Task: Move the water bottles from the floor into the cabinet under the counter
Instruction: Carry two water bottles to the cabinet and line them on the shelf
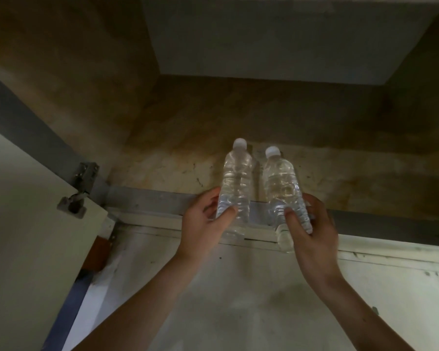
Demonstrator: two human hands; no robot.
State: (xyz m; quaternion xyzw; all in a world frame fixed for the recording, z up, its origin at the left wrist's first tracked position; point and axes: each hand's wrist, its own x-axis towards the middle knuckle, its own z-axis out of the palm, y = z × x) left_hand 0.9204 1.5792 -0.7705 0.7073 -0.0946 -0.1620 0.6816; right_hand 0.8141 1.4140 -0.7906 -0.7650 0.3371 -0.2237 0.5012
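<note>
Two clear water bottles with white caps are held side by side at the cabinet's front edge, caps pointing inward. My left hand (203,224) grips the lower part of the left bottle (236,178). My right hand (312,231) grips the lower part of the right bottle (283,183). The bottle bases hang over the grey sill (147,201) and the pale floor. The cabinet's stained brown floor (238,117) lies open beyond the caps.
The cabinet door (23,224) stands open at the left, with a metal hinge (84,176) at its top corner. A grey back panel (276,44) closes the cabinet's rear. Brown side walls flank the opening. The whitish floor (238,300) spreads below my arms.
</note>
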